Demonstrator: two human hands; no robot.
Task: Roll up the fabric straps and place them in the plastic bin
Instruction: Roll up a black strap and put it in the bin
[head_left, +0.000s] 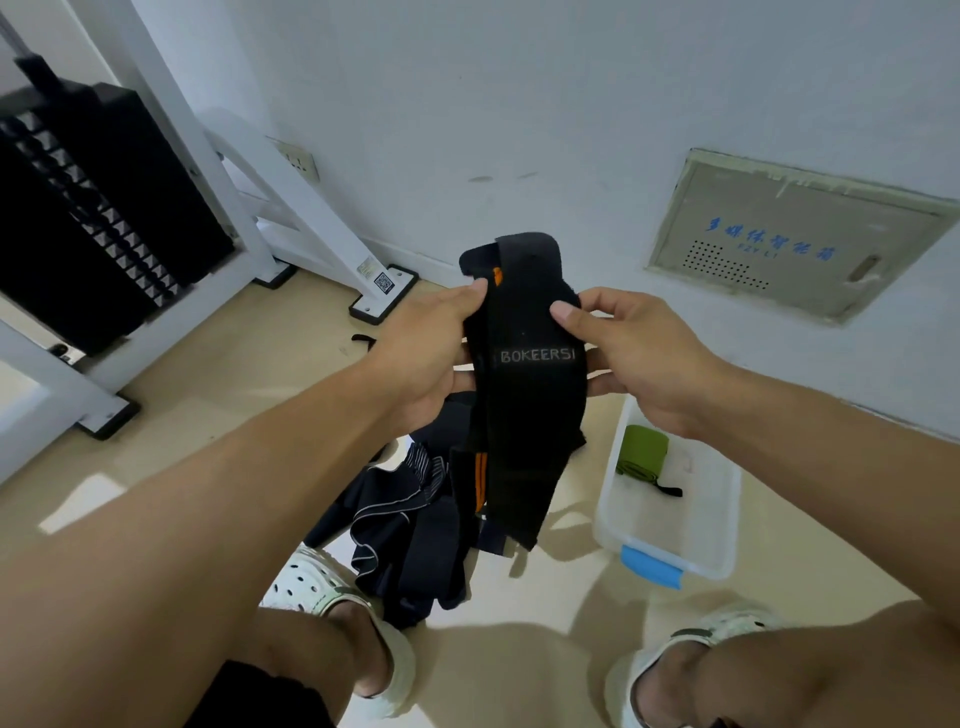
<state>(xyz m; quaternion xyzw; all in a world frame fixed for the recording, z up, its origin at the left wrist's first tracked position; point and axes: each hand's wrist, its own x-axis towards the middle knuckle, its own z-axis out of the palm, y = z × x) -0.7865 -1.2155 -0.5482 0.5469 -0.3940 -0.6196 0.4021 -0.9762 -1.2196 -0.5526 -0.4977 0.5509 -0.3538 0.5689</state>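
Observation:
A wide black fabric strap (524, 410) with orange stripes and grey lettering hangs in front of me above the floor. My left hand (421, 353) grips its left edge, thumb on top. My right hand (639, 353) pinches its right edge, thumb on the front face. The strap's top end folds over above my thumbs and its lower end dangles loose. Below it a heap of dark straps (410, 530) lies on the floor. The clear plastic bin (727, 519) with a blue latch stands on the floor at the right; a rolled green strap (641, 452) lies inside it.
A white weight machine frame (291, 208) with a black weight stack (98, 208) stands at the left against the wall. A grey wall panel (795, 234) is set low at the right. My feet in pale clogs (332, 592) stand by the heap.

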